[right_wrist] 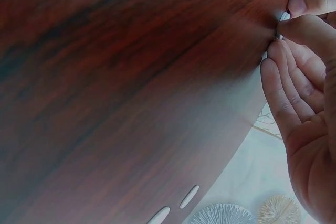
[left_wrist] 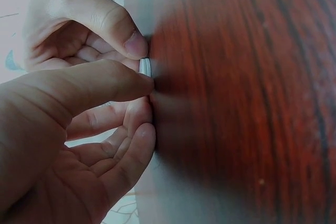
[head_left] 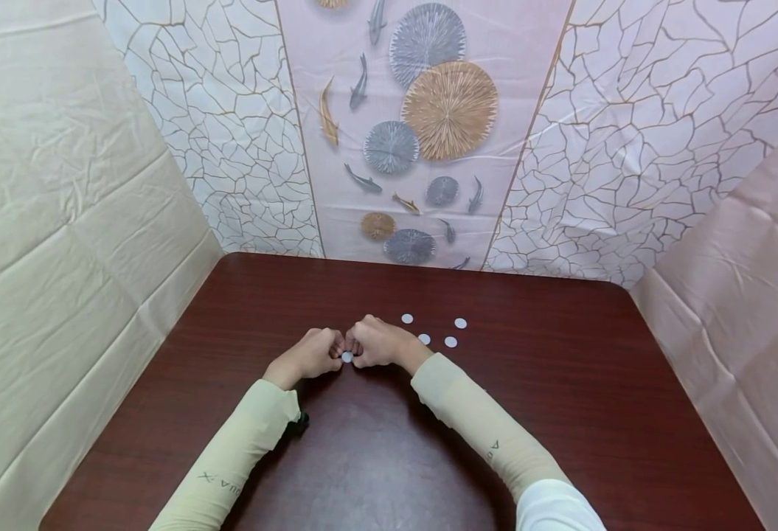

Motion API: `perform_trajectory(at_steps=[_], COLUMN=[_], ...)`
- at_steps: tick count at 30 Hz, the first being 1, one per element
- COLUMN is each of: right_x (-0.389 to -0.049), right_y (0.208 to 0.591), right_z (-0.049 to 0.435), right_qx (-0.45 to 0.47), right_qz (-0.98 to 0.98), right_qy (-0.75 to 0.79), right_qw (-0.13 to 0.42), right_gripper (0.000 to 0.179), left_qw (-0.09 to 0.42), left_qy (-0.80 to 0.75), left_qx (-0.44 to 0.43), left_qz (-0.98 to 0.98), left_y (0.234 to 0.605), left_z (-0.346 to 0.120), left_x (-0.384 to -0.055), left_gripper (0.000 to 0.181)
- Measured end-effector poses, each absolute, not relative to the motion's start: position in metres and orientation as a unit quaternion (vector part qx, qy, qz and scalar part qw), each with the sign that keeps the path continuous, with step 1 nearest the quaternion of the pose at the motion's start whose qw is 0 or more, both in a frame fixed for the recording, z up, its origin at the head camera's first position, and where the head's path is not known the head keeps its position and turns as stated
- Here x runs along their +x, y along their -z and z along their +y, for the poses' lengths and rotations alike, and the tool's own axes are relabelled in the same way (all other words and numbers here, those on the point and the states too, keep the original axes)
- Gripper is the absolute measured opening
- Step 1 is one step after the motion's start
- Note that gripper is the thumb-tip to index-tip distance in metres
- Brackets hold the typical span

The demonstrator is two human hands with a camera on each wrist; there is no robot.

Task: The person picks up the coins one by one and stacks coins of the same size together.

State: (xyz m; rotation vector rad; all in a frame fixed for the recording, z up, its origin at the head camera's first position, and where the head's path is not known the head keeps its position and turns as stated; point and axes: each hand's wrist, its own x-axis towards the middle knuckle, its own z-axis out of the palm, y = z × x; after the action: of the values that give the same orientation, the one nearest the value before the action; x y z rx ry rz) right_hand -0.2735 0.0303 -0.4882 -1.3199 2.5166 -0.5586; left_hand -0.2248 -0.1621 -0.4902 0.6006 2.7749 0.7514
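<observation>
On the tabletop, my left hand (head_left: 313, 354) and right hand (head_left: 378, 341) meet around a small stack of round white discs (head_left: 346, 357). From the left wrist view, the stack (left_wrist: 145, 67) shows edge-on with a line between its layers, low against the wood. Thumbs and fingers of both hands pinch it from opposite sides. My left thumb covers part of it there, while the right thumb sits at its other end. In the right wrist view the hands hide most of the stack (right_wrist: 285, 16). Both hands' other fingers are curled near the table.
Several loose white discs lie flat right of my right hand, among them one farther back (head_left: 407, 318) and one at the far right (head_left: 461, 323). The dark red-brown table (head_left: 561, 413) ends at a patterned cloth wall (head_left: 389, 206), with plain fabric on both sides.
</observation>
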Motion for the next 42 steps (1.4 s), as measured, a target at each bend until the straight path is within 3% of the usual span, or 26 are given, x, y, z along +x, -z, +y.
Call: perform_trajectory(at_steps=[10,25,42], right_x=[-0.274,-0.285,-0.293], right_y=[0.479,0.446,0.457], right_z=[0.046,0.122,0.172], right_qx=[-0.436,-0.398,-0.341], right_qz=[0.869,0.895,0.921], right_qy=[0.189,0.168,0.138], right_qw=[0.135,0.108,0.127], right_gripper=[0.017,0.023,0.028], left_qw=[0.094,0.104,0.098], left_qy=[-0.256,-0.268,-0.260], left_qx=[0.196,0.190,0.197], left_qz=[0.942,0.939,0.940], left_y=[0.491,0.489,0.492], left_z=[-0.160,-0.161,-0.162], left_x=[-0.225,-0.224,-0.225], left_gripper=[0.013,0.012,0.013])
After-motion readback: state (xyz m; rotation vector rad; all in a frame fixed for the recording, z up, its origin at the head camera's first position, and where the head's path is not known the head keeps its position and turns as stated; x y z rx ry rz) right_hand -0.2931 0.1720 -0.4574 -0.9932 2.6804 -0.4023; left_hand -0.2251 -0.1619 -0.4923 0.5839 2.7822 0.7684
